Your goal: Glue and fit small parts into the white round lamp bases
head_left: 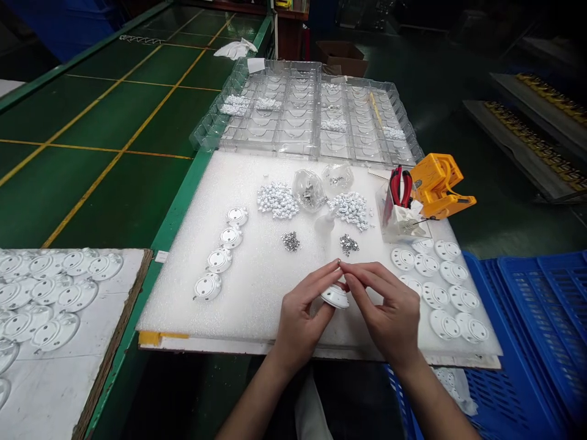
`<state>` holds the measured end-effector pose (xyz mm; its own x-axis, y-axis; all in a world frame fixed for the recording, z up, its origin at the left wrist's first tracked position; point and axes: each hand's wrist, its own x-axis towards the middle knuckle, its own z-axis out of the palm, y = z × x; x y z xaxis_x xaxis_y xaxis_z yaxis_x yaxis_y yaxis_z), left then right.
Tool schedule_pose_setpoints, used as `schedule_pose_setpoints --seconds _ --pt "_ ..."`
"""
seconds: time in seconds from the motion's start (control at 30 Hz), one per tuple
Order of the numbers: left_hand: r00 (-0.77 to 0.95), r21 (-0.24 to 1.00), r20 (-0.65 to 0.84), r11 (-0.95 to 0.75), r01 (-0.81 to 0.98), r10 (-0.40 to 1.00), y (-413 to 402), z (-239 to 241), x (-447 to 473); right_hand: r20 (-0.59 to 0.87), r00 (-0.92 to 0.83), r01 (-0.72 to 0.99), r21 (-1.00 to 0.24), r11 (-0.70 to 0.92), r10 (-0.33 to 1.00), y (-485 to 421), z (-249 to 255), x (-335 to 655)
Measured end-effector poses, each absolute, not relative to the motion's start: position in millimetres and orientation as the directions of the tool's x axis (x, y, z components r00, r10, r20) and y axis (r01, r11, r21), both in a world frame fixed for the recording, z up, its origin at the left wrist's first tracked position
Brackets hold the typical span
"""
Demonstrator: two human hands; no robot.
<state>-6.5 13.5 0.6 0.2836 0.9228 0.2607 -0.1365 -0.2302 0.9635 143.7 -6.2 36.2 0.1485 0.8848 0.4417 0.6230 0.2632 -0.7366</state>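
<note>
My left hand (305, 311) grips a round white disc-shaped part (335, 296) by its edge, near the front of the foam-covered board. Fingertips of my right hand (387, 299) are pinched together at the top of that part, beside my left index finger. A tiny dark piece seems to sit between the fingertips, too small to name. Just beyond the hands lie two small piles of metal pieces, one on the left (290, 241) and one on the right (349, 245). Farther back are two heaps of small white pieces, left (277, 200) and right (352, 210).
Several finished-looking white discs (219, 260) form a column at left; more discs (435, 295) lie at right. A clear box with red-handled pliers (401, 187) stands by a yellow dispenser (440, 186). Clear compartment trays (298, 113) lie behind. Blue crates (545, 305) are at right.
</note>
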Motion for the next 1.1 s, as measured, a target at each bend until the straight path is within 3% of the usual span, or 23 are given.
schedule_pose_setpoints --seconds 0.17,0.33,0.53,0.67,0.8,1.1 --pt "0.376 0.931 0.349 -0.363 -0.036 0.858 11 0 -6 0.374 0.203 0.602 -0.777 0.185 0.905 -4 33 151" --pt "0.409 0.882 0.445 -0.470 -0.044 0.796 10 -4 -4 0.229 0.265 0.408 -0.907 0.107 0.937 1 25 158" --pt "0.442 0.865 0.468 -0.498 -0.054 0.765 8 -7 -2 0.181 0.259 0.277 -0.955 0.107 0.949 6 18 160" --pt "0.377 0.878 0.448 -0.479 -0.011 0.811 8 -5 -2 0.172 0.267 0.276 -0.956 0.096 0.948 -5 26 168" --pt "0.261 0.889 0.430 -0.456 0.046 0.864 8 -1 0 0.120 0.154 0.324 -0.944 0.064 0.981 -25 33 174" --pt "0.184 0.898 0.422 -0.437 0.054 0.888 5 1 3 0.133 0.074 0.395 -0.914 0.094 0.988 -36 30 165"
